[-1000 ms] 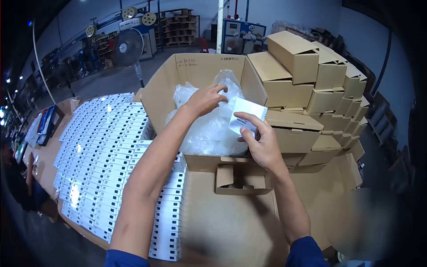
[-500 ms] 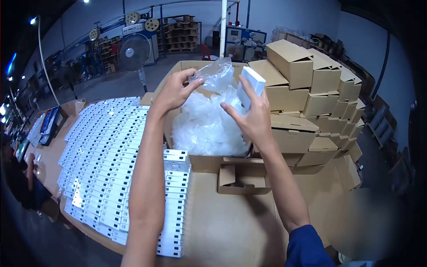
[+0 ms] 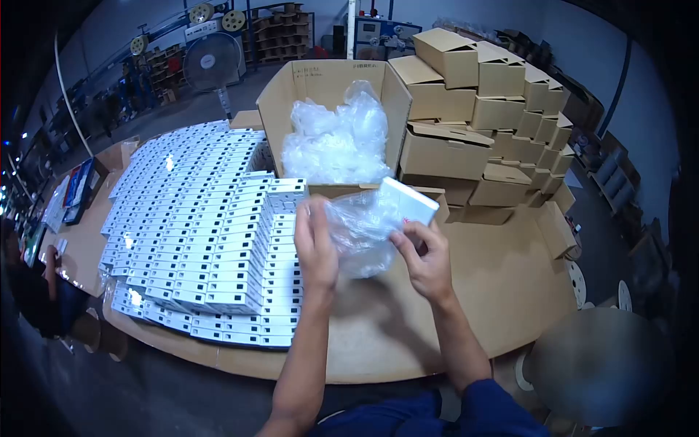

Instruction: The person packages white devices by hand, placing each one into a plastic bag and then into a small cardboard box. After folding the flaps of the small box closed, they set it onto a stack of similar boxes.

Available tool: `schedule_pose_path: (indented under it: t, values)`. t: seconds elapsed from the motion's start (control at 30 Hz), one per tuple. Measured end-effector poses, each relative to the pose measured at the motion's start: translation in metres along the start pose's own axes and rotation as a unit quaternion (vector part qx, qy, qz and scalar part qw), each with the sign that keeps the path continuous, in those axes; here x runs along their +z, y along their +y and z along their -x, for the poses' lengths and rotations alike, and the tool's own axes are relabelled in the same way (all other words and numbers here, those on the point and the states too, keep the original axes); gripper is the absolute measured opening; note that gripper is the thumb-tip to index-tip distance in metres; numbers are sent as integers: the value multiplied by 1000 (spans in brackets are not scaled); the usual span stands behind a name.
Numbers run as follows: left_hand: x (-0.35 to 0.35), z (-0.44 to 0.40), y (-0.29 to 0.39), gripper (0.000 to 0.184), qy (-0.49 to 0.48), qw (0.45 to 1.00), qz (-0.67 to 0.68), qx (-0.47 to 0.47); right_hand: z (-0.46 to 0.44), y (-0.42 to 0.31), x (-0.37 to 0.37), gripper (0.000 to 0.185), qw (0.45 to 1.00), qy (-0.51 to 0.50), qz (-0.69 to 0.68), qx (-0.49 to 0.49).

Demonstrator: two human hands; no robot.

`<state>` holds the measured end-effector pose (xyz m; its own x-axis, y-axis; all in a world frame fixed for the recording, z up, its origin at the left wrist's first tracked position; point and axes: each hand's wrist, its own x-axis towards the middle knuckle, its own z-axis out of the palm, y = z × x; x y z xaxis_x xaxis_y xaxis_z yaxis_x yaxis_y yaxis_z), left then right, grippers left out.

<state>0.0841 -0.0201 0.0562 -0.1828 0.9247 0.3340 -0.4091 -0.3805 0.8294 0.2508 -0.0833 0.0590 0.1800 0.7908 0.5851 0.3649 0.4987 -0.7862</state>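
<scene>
Over on your far left, a co-worker's hand (image 3: 51,262) shows at the table's edge. Next come the white stacked boxes (image 3: 186,226), row upon row, small dark squares along their ends, and behind them the floor fan (image 3: 211,64). Now your left hand (image 3: 317,244): it's up at the left edge of the clear plastic bag (image 3: 360,251), fingers raised and blurred, and I can't tell whether they pinch the film. Beyond it stands the open carton (image 3: 279,109), heaped with clear film (image 3: 338,142). Your bag hangs crumpled between your two hands, above the table (image 3: 502,291). And there's the white box (image 3: 409,202), tilted, at the bag's right side; whether a corner sits inside, I can't tell. Your right hand (image 3: 424,258) has it, thumb and fingers pinching its lower end. Further right, the brown boxes (image 3: 445,156) rise in stepped stacks, a few flaps slightly lifted.
</scene>
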Motion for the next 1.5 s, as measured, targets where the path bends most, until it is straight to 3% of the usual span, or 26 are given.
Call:
schedule_pose_path:
  t: [0.1, 0.23, 0.3, 0.37, 0.47, 0.6, 0.7, 0.73, 0.87, 0.97, 1.1, 1.23, 1.27, 1.37, 1.4, 1.5]
  values:
    - [-13, 63, -7, 29, -85, 994, 13, -71, 47, -8, -10, 20, 994, 45, -30, 92]
    - [-28, 108, -23, 27, -93, 994, -1, -65, 104, -13, -15, 21, 985, 59, -14, 161]
    - [-40, 115, -32, 27, -110, 991, -7, -79, 129, -18, -7, 27, 969, 7, -149, 197]
    - [-51, 119, -23, 28, -118, 986, -66, -94, 143, -23, -1, 26, 982, 1, -101, 158]
    - [-61, 118, -8, 23, -128, 972, -156, -120, 160, -21, 0, 21, 978, 34, -51, 200]
    - [-46, 132, 11, 29, -3, 946, -280, 163, 165, -11, -8, 16, 989, 32, 62, 132]
    - [-57, 127, 26, 31, -218, 825, -408, 326, 164, -20, -13, 16, 984, 21, 63, 162]
    - [-48, 125, 31, 29, -249, 795, -425, 354, 166, -22, -12, 16, 984, 22, 64, 164]
    - [-43, 117, 21, 20, -339, 773, -419, 335, 173, -17, -16, 16, 982, -4, 104, 158]
    - [-46, 118, 15, 15, -428, 758, -439, 223, 175, -15, -25, 17, 979, -45, 117, 159]
    - [-39, 113, 11, 14, -443, 780, -411, 163, 175, -10, -36, 19, 980, -75, 126, 133]
    - [-41, 108, 3, 18, -443, 791, -413, 81, 176, -15, -48, 21, 967, -115, 148, 171]
    - [-40, 109, 1, 20, -411, 816, -402, 64, 174, -19, -50, 21, 960, -121, 143, 206]
    - [-46, 115, -20, 24, -296, 908, -296, -5, 178, -11, -56, 20, 974, -115, 141, 137]
    - [-49, 120, -24, 36, -232, 943, -191, -138, 181, -8, -54, 18, 980, -80, 116, 139]
    - [-32, 134, -37, 63, -94, 995, 26, -20, 184, -11, -53, 18, 972, -23, 75, 221]
